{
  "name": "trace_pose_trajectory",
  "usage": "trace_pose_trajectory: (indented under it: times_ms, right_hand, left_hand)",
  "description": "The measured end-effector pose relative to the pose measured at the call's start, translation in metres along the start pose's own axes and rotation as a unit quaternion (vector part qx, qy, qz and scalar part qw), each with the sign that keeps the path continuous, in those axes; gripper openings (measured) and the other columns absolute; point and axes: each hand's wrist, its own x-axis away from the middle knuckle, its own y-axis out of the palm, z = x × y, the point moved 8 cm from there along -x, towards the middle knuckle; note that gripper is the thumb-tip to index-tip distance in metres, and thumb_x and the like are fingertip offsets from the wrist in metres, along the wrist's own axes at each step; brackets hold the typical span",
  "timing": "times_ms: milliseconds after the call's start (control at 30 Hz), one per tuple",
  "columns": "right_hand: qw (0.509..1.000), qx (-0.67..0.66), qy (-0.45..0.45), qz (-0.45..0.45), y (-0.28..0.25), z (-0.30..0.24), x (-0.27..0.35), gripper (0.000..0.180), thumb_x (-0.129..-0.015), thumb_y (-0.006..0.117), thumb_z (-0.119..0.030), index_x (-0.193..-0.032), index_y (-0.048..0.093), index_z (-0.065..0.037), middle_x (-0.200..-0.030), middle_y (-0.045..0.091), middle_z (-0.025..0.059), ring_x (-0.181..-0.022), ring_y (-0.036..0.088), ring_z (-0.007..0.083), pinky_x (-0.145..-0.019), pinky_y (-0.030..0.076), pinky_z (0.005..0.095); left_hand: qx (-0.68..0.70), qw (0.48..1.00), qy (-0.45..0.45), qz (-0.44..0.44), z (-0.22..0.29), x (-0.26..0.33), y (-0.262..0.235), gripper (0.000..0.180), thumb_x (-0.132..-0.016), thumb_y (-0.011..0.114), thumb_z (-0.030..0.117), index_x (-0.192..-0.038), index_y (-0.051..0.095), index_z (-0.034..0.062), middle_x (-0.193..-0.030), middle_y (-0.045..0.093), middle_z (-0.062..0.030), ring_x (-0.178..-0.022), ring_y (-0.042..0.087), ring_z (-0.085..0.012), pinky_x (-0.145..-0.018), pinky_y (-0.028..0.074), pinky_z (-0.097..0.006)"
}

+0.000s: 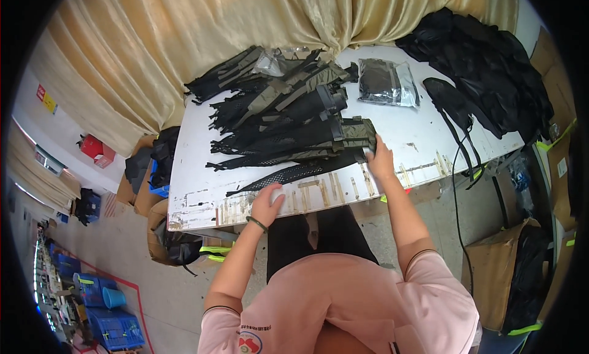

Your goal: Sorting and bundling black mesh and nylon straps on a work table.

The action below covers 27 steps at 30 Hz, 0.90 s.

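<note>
Several black mesh fabric pieces (pixel 276 137) with olive-green sections (pixel 360 132) lie in overlapping rows across the white table (pixel 423 146). My right hand (pixel 380 162) is at the right end of the nearest pieces, its fingers against the olive end and its thumb by the front corner; it appears to grip the edge. A narrow black mesh strip (pixel 294 172) runs from there toward the left. My left hand (pixel 268 205) rests at the table's front edge below that strip, thumb and fingers apart, holding nothing.
A clear bag with dark folded contents (pixel 388 84) lies behind the pieces. At right are black straps (pixel 457 118) and a large heap of black items (pixel 478 65). A cardboard box (pixel 497 274) stands on the floor at right; another box (pixel 161 240) is below the table's left end.
</note>
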Motion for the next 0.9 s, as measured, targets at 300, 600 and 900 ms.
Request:
trace_pose_trajectory:
  times_ms: [300, 600, 900]
  right_hand:
    - [0.996, -0.058, -0.07, -0.007, -0.013, -0.013, 0.068, 0.046, -0.076, 0.06, -0.008, -0.12, 0.047, -0.004, -0.12, 0.05, 0.019, -0.116, 0.043, 0.0341, -0.1, 0.032, 0.0435]
    - [0.982, -0.06, -0.181, -0.007, -0.015, -0.053, 0.091, 0.023, -0.068, 0.071, -0.018, -0.087, 0.065, -0.006, -0.096, 0.057, 0.0114, -0.097, 0.05, 0.028, -0.085, 0.038, 0.0385]
    - [0.978, -0.077, -0.18, -0.076, 0.001, -0.078, 0.046, 0.03, -0.069, 0.068, -0.011, -0.098, 0.061, -0.006, -0.097, 0.054, 0.0094, -0.093, 0.05, 0.0281, -0.079, 0.039, 0.0385]
  left_hand:
    - [-0.283, 0.959, -0.001, -0.006, -0.028, 0.001, 0.016, 0.056, -0.077, 0.061, 0.041, -0.124, 0.047, 0.0134, -0.122, 0.049, -0.012, -0.116, 0.043, -0.0327, -0.099, 0.026, -0.056]
    - [-0.268, 0.954, 0.121, 0.05, -0.012, 0.009, 0.007, 0.028, -0.072, 0.068, 0.025, -0.098, 0.066, 0.0136, -0.081, 0.054, -0.0097, -0.081, 0.051, -0.0292, -0.075, 0.039, -0.041]
    - [-0.176, 0.977, 0.119, 0.023, -0.023, -0.001, -0.016, 0.019, -0.07, 0.067, 0.009, -0.089, 0.065, 0.0092, -0.076, 0.055, -0.0086, -0.073, 0.053, -0.0292, -0.069, 0.041, -0.039]
